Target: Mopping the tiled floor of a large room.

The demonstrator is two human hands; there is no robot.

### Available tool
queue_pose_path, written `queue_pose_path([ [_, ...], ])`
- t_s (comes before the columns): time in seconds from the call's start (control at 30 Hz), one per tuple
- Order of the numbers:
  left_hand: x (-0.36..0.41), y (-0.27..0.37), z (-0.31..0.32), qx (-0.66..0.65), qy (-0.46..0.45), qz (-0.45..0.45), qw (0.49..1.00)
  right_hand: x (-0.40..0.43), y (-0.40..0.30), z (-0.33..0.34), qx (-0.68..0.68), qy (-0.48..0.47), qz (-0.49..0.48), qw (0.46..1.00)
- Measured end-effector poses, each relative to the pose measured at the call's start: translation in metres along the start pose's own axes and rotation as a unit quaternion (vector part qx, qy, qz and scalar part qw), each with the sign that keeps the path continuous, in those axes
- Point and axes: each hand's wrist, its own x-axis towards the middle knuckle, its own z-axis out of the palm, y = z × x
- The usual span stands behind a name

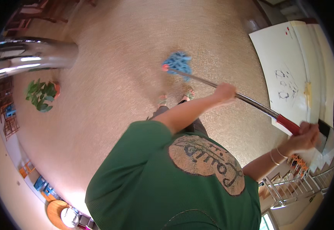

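A mop with a blue string head point(178, 63) rests on the speckled floor a little beyond my sandalled feet. Its metal pole point(257, 105) slants up to the right, with a red connector at the head and a red grip point(288, 124) at the upper end. My left hand point(225, 93) is closed around the middle of the pole. At the red grip, my right hand point(307, 135), slightly blurred and with thin bangles on the wrist, holds the pole's top end.
A shiny round metal column point(34, 57) and a potted green plant point(42, 95) stand at left. At right is a white board point(282, 72) with drawings. Chairs line the far left; a round wooden table point(54, 212) is lower left. Stairs with a metal railing point(296, 187) lie lower right.
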Motion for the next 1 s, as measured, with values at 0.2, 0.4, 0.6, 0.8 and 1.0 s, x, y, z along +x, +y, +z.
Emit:
queue_pose_path([
  [0.2,-0.141,-0.2,-0.051,0.088,0.088,-0.128,0.984,-0.155,0.048,0.085,0.234,-0.333,0.2,0.891],
  [0.4,-0.263,-0.282,-0.112,0.292,-0.053,-0.411,0.862,-0.303,0.049,0.139,0.158,-0.72,0.183,0.651],
  [0.6,-0.242,-0.311,-0.065,0.257,0.027,-0.302,0.918,-0.239,0.027,0.115,0.143,-0.707,0.179,0.67],
  [0.8,-0.098,-0.1,-0.021,-0.058,0.203,-0.075,0.975,-0.053,-0.014,0.019,-0.045,-0.542,0.059,0.837],
  [1.0,-0.026,0.026,0.012,-0.166,0.056,0.073,0.982,-0.022,-0.081,-0.042,0.031,-0.423,-0.088,0.901],
])
